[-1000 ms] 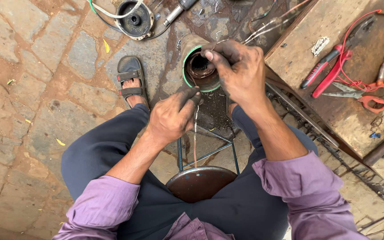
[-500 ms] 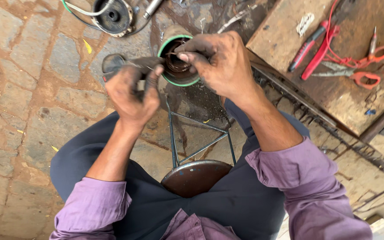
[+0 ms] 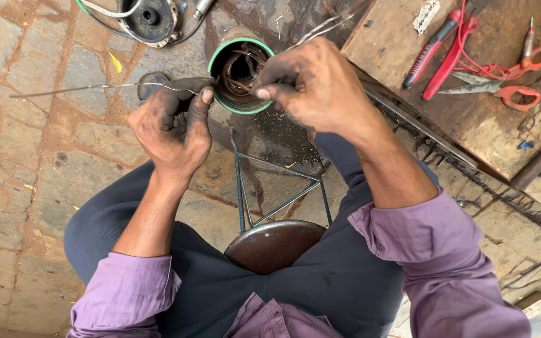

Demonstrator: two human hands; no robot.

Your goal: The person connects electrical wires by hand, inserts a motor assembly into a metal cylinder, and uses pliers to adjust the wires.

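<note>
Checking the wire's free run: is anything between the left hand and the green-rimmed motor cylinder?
Nothing visible: the left hand pinches the thin wire right beside the green-rimmed metal cylinder, which the right hand grips.

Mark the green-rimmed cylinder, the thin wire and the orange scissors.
green-rimmed cylinder [image 3: 220, 94]: head view, left rim.
thin wire [image 3: 76, 89]: head view, mid-length.
orange scissors [image 3: 520, 95]: head view, lower handle loop.

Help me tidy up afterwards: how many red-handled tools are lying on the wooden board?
3 that I can see: a red-and-black utility knife, red pliers beside it, and scissors nearer the board's right edge. More may lie beyond the frame.
</note>
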